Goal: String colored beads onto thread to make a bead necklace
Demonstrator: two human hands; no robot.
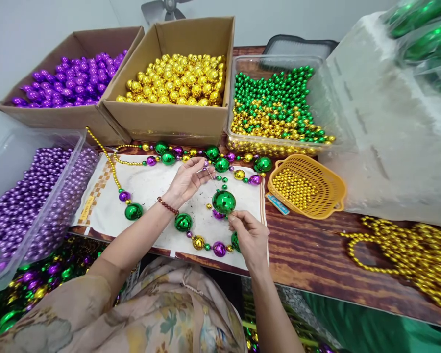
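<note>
Above a white cloth [150, 182], my left hand [191, 180] pinches a small purple bead [206, 164] at its fingertips. A thin thread or needle slants from there down to a large shiny green bead [224, 202]. My right hand [249, 236] is closed at the underside of that green bead, its thumb and finger pinched on the strand. The bead strand [198, 242] curves over the cloth with green, purple and gold beads and a gold-beaded stretch. Loose small green beads [225, 186] lie just past the large one.
Behind the cloth stand a box of purple balls [33, 117], a box of gold balls [169, 120] and a clear bin [279, 142] of green and gold beads. A purple-bead bin [81, 142] is left; an orange basket [325, 189] and gold strands [407, 255] are right.
</note>
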